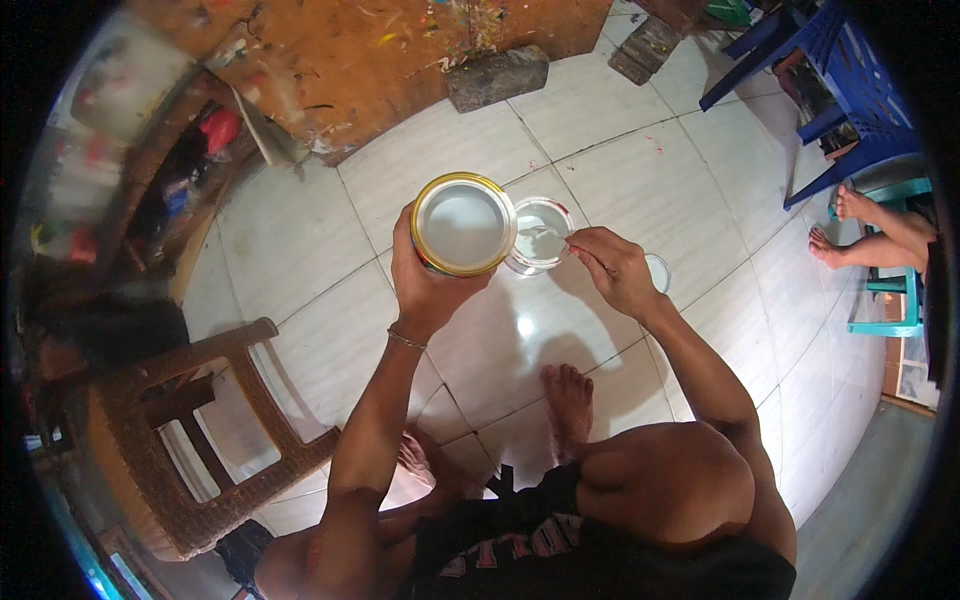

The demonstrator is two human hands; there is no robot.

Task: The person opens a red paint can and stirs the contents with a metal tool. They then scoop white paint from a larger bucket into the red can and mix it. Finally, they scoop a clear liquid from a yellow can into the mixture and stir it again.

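My left hand (425,285) is wrapped round a paint can (463,224) with a gold rim, holding it up off the floor. Pale grey-white liquid shows inside the can. Just right of it is a smaller white tub (540,262) with white liquid in it and red smears on its rim. My right hand (612,268) is closed in a pinch at the tub's right edge. A pale flat shape inside the tub leads toward those fingers, but what they grip is too small to make out. Beside my right wrist lies a round, pale-rimmed disc (658,273), partly hidden.
White tiles (690,215) cover the floor. At the left is a brown stool (215,430) on its side. Dark blocks (497,78) sit by a paint-spattered board (380,60). Blue chairs (850,90) and another person's feet (850,225) by a teal stool (890,310) are at the right.
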